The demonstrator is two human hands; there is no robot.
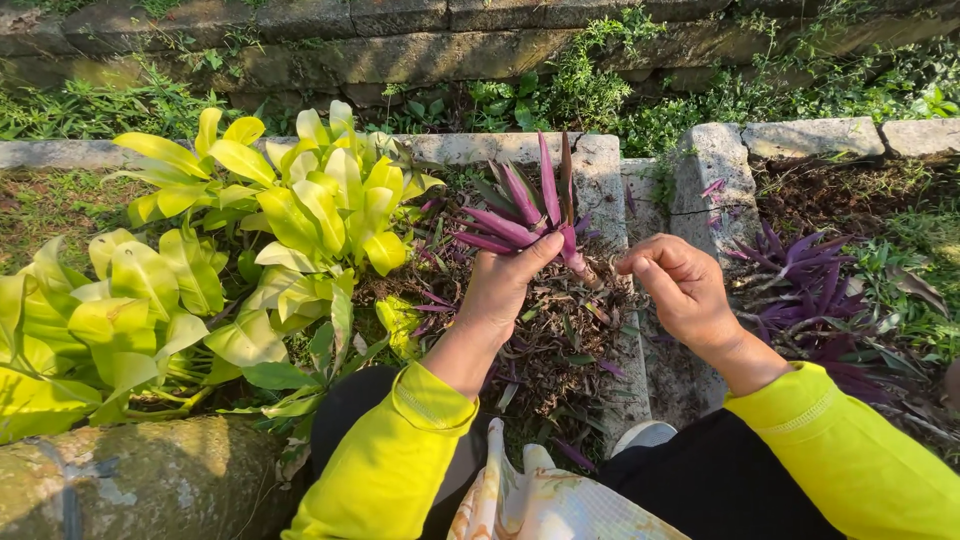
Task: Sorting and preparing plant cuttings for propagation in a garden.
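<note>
One head-worn camera looks steeply down and forward from close above the garden bed [560,350], the stone wall [400,50] beyond.

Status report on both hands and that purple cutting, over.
Left hand gripping purple cutting upright. Right hand pinching its stem base. Yellow-green shrub alongside left, clear of hands.
</note>
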